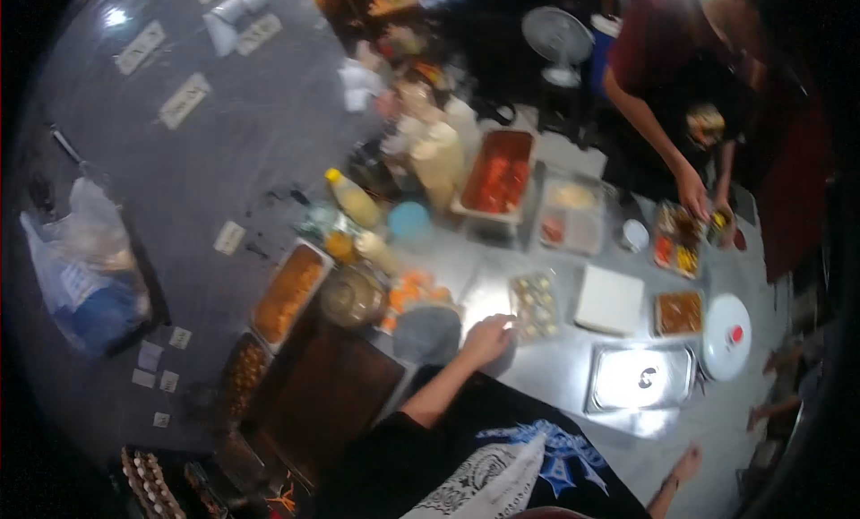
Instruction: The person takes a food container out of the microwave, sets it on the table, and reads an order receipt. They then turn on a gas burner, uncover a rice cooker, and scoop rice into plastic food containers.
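Note:
My left hand is over the metal table, its fingertips at the near left edge of a clear tray of small round pale pieces. The fingers look bent, but blur hides whether they grip the tray's rim. Beside that hand stands a grey round bowl, with orange chunks behind it. My right hand hangs low at the right, away from the table things, fingers loosely apart and nothing visible in them. A shiny metal tray is the nearest thing to it.
Across the table a person handles a tray of colourful food. A deep pan of red food, squeeze bottles, a white square box and a round white lid stand around. At left lies a plastic bag.

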`<state>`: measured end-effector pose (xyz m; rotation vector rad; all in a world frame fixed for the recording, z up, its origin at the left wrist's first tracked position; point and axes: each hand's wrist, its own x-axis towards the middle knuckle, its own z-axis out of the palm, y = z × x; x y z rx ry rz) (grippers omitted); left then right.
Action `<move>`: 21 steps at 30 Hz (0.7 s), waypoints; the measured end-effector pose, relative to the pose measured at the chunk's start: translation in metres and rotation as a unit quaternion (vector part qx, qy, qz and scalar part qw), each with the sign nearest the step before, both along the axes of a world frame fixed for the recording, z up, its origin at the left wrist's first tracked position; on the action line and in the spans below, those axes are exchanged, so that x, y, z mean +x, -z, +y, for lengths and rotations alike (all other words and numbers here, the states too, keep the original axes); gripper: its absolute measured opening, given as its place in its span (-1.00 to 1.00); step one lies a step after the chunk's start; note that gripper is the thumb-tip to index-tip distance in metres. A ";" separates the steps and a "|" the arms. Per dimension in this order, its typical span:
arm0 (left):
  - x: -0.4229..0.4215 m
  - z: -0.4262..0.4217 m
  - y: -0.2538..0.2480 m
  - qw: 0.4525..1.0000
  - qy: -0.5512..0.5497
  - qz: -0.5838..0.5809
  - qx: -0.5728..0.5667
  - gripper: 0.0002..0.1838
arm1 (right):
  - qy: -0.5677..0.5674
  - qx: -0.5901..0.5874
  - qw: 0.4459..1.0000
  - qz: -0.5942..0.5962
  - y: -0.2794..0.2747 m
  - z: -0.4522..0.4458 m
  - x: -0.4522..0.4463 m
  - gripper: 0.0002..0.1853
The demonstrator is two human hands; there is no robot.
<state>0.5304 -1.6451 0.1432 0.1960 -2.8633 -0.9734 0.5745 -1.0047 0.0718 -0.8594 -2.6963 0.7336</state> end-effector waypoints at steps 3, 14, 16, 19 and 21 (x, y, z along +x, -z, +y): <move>-0.013 -0.045 -0.038 0.998 -0.006 0.041 -0.043 -0.69 | 0.103 0.045 0.992 -0.059 0.024 0.005 0.051 -0.65; -0.087 -0.310 -0.219 0.899 -0.201 0.375 -0.100 -0.71 | -0.146 -0.138 0.956 -0.213 0.086 -0.223 -0.025 -0.68; -0.103 -0.351 -0.254 0.876 -0.213 0.426 -0.081 -0.65 | -0.175 -0.145 0.947 -0.226 0.089 -0.250 -0.034 -0.69; -0.112 -0.386 -0.313 0.838 -0.250 0.474 -0.098 -0.60 | -0.202 -0.151 0.937 -0.242 0.090 -0.280 -0.041 -0.70; -0.116 -0.422 -0.340 0.803 -0.255 0.511 -0.169 -0.56 | -0.214 -0.149 0.933 -0.248 0.088 -0.293 -0.045 -0.70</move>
